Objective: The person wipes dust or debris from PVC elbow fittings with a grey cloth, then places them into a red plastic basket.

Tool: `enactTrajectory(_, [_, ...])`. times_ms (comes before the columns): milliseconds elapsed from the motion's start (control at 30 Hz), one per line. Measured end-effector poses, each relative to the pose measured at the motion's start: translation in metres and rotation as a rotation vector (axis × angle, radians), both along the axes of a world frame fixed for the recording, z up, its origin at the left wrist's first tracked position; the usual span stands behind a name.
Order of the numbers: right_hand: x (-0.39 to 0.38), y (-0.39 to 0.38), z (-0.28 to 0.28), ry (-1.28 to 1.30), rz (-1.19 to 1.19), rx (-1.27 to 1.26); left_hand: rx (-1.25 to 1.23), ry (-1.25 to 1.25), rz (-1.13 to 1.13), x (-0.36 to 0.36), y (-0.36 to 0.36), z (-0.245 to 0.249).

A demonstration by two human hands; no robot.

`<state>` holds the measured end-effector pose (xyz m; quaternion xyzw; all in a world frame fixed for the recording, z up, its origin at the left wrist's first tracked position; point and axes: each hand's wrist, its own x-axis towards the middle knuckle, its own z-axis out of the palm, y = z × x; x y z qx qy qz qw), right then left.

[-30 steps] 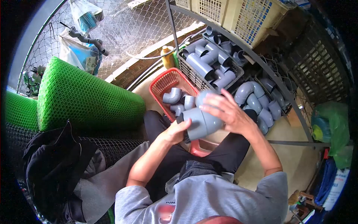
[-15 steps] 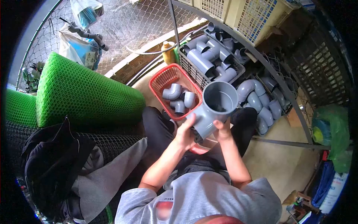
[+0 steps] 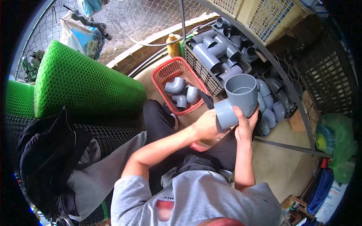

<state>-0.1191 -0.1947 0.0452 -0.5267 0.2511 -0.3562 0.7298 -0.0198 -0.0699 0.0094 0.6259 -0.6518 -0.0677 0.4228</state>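
A large grey plastic pipe fitting [image 3: 235, 103] is held above my lap, its wide round mouth tilted up and a shorter branch pointing left. My right hand [image 3: 247, 126] grips its lower right side, thumb on the outer wall. My left hand [image 3: 207, 124] is closed at the branch's end, with fingers partly hidden. From it sticks out a dark flat thing [image 3: 206, 99] that looks like cloth. Beyond my hands, a red plastic basket [image 3: 158, 77] holds several smaller grey pipe elbows [image 3: 175, 86].
A black crate [image 3: 201, 71] full of grey fittings stands at the back right, with more elbows [image 3: 267, 116] below it. A green mesh roll [image 3: 88, 79] lies left, near dark clothing [image 3: 45, 150]. A metal frame bar [image 3: 294, 88] crosses the right side.
The fitting has moved right and turned, so its branch points left. My left hand has shifted to the branch's end, and the dark thing now shows beyond it.
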Motion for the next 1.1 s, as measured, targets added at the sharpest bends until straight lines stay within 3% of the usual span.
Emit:
enactTrajectory(100, [-0.004,-0.012,-0.007,0.043,-0.084,0.138,-0.101,0.302,0.001,-0.026,-0.016,0.005])
enactTrajectory(167, [-0.01,-0.021,-0.029,0.063,-0.092,0.128,0.001,0.985,0.011,-0.036,-0.019,0.013])
enactTrajectory(233, [-0.008,-0.023,-0.054,0.033,-0.109,0.179,0.306,1.306,0.028,-0.017,-0.011,-0.001])
enactTrajectory(267, [-0.006,-0.025,-0.066,-0.007,-0.132,0.232,0.309,1.406,0.091,-0.009,-0.003,0.001])
enactTrajectory(333, [0.008,-0.027,-0.087,0.052,-0.12,0.218,0.237,1.475,0.281,0.008,0.019,0.004])
enactTrajectory(367, [0.017,-0.029,-0.098,0.093,-0.107,0.203,0.135,1.56,0.34,0.016,0.03,-0.026])
enactTrajectory(400, [0.026,-0.034,-0.118,0.121,-0.053,0.165,0.146,1.433,0.384,0.033,0.049,-0.044])
enactTrajectory(433, [0.037,-0.039,-0.143,0.205,-0.029,0.087,-0.028,1.475,0.449,0.04,0.062,-0.059])
enactTrajectory(500, [0.063,-0.035,-0.186,0.384,0.02,0.184,-0.125,1.681,0.753,0.056,0.096,-0.1])
enactTrajectory(567, [0.089,-0.026,-0.244,0.497,0.095,0.341,-0.136,1.723,0.909,0.07,0.124,-0.13])
enactTrajectory(633, [0.117,-0.003,-0.266,0.632,0.147,0.634,-0.197,1.633,0.855,0.074,0.13,-0.143])
enactTrajectory(667, [0.131,0.012,-0.258,0.641,0.235,0.72,-0.043,1.495,0.854,0.073,0.131,-0.134])
enactTrajectory(700, [0.145,0.024,-0.248,0.653,0.327,0.802,-0.102,1.446,0.869,0.072,0.131,-0.149])
enactTrajectory(733, [0.158,0.029,-0.269,0.607,0.424,0.844,-0.118,1.481,0.913,0.069,0.134,-0.162])
enactTrajectory(800, [0.187,0.04,-0.365,0.51,0.579,0.938,-0.135,1.518,0.953,0.068,0.139,-0.167])
enactTrajectory(833, [0.197,0.043,-0.385,0.511,0.576,0.934,-0.142,1.558,0.975,0.07,0.144,-0.17])
enactTrajectory(933, [0.211,0.056,-0.395,0.939,0.431,0.71,-0.152,1.66,0.997,0.073,0.148,-0.158])
enactTrajectory(967, [0.211,0.054,-0.432,0.979,0.426,0.682,-0.161,1.719,1.012,0.073,0.147,-0.151])
enactTrajectory(1100, [0.184,0.043,-0.366,0.92,0.52,0.556,-0.136,1.787,1.016,0.085,0.143,-0.142])
